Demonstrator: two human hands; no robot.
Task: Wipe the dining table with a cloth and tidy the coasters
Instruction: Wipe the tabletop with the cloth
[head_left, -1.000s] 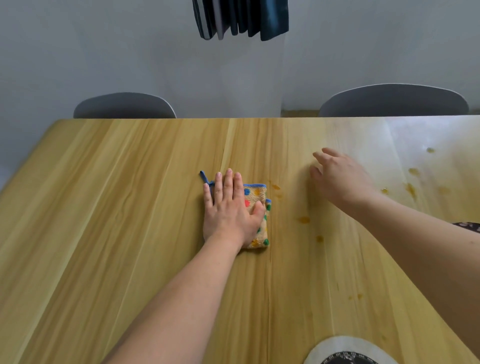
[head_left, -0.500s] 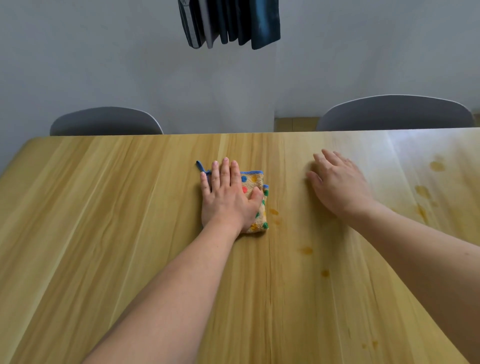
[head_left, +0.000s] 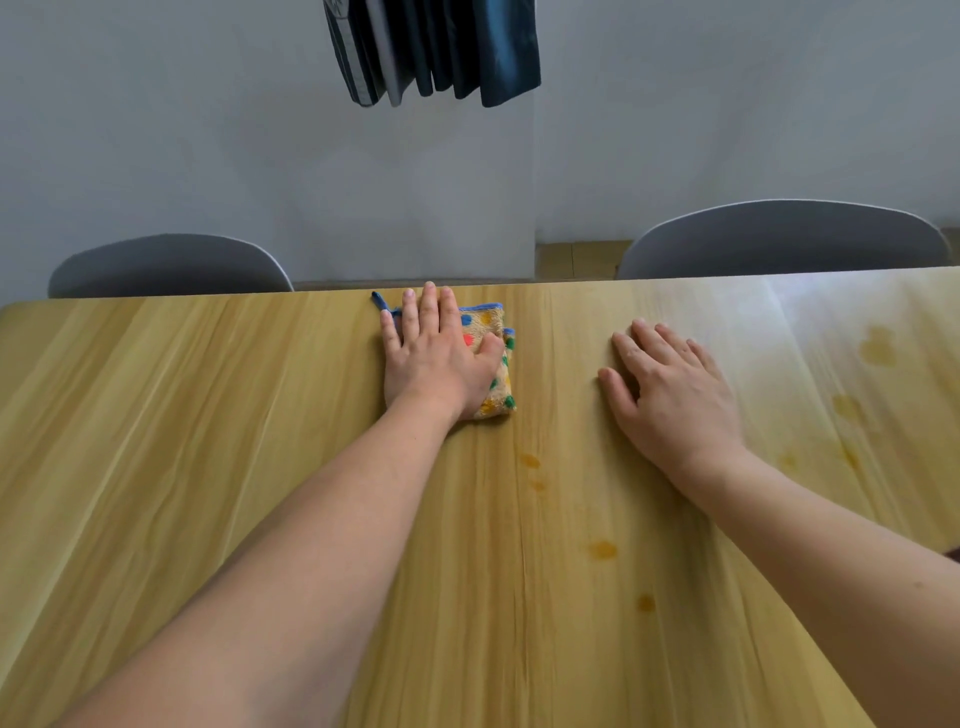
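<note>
A folded tan cloth (head_left: 496, 358) with coloured dots and blue trim lies on the wooden dining table (head_left: 208, 441), close to its far edge. My left hand (head_left: 434, 358) presses flat on the cloth, fingers spread and pointing away from me. My right hand (head_left: 670, 395) rests flat on the bare wood to the right, fingers apart, holding nothing. Orange-brown stains (head_left: 602, 550) dot the wood nearer to me than the cloth, and more stains (head_left: 878, 348) mark the right part of the table. No coaster is in view.
Two grey chair backs stand behind the far table edge, one at left (head_left: 166, 265) and one at right (head_left: 779, 239). Dark folded fabric (head_left: 431, 49) hangs at the top against the pale wall.
My left hand has pushed the cloth away from me, from the middle of the table to near its far edge. My right hand stays flat on the wood. The view has tilted upward.
</note>
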